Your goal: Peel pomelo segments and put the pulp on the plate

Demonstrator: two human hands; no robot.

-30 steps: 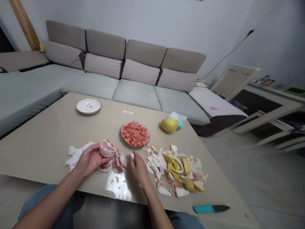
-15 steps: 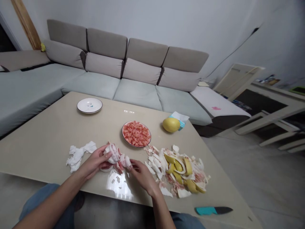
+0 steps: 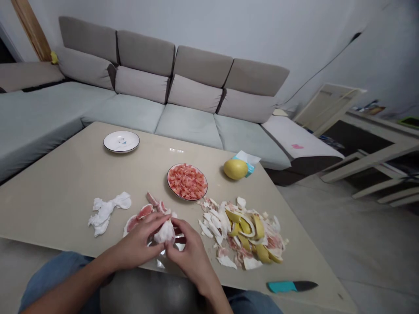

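Both my hands meet over the near edge of the beige table point(image 3: 59, 183). My left hand point(image 3: 139, 242) and my right hand point(image 3: 190, 250) each pinch the same pale pomelo segment point(image 3: 165, 233), fingers curled round it. Just behind them lie loose pink pomelo segments point(image 3: 144, 212) on the tabletop. A plate of pink pomelo pieces point(image 3: 187, 181) stands further back, in the middle of the table.
A heap of yellow and white peel point(image 3: 244, 233) lies right of my hands. A teal-handled knife point(image 3: 291, 286) rests at the near right edge. Crumpled tissue point(image 3: 106, 208) lies left; an empty white plate point(image 3: 121, 141), a whole pomelo point(image 3: 235, 168) and a grey sofa point(image 3: 183, 109) behind.
Both hands have drawn back toward me with one segment lifted off the cluster. The remaining segments stay on the table behind them.
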